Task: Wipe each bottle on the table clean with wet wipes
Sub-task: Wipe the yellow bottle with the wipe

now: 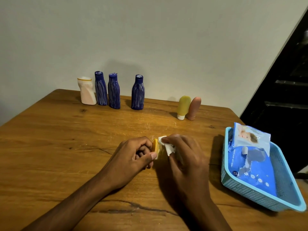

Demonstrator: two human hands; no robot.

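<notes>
My left hand grips a small pale bottle with an orange cap at the middle of the table. My right hand pinches a white wet wipe against that bottle, whose body is mostly hidden by my fingers. At the back stand a white bottle with a yellow band, three dark blue bottles, a yellow-green tube and a pink tube.
A light blue plastic basket sits at the right edge of the wooden table, holding a blue pack of wet wipes. A pale wall rises behind the bottles, and a dark opening lies at the right.
</notes>
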